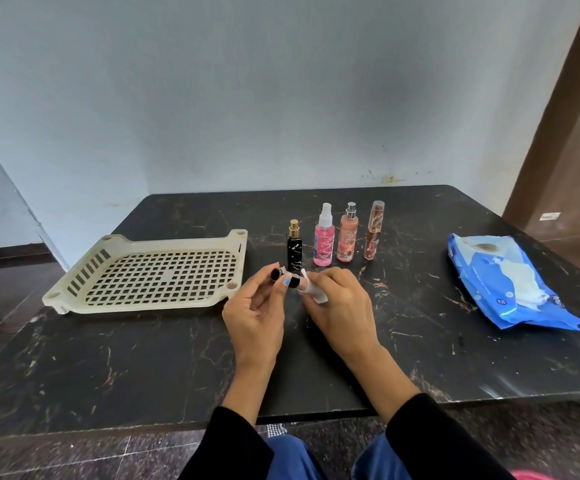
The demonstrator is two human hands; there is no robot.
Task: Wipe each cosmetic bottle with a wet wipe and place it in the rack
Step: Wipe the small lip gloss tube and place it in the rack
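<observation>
1. A small black bottle (283, 276) is pinched in the left hand (255, 313), above the surface (420, 348).
2. The right hand (340, 306) grips a white wet wipe (312, 291) against it.
3. Four bottles (337, 237) stand upright behind; the rack (74, 289) lies left, the wipe pack (510, 289) right.

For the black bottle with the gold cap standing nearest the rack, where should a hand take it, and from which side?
Probably by its square black body, below the narrow gold cap. It stands upright, with the pink bottle close on its right, so coming from the left or from above, pinching the flat side faces, looks clearest.
</observation>
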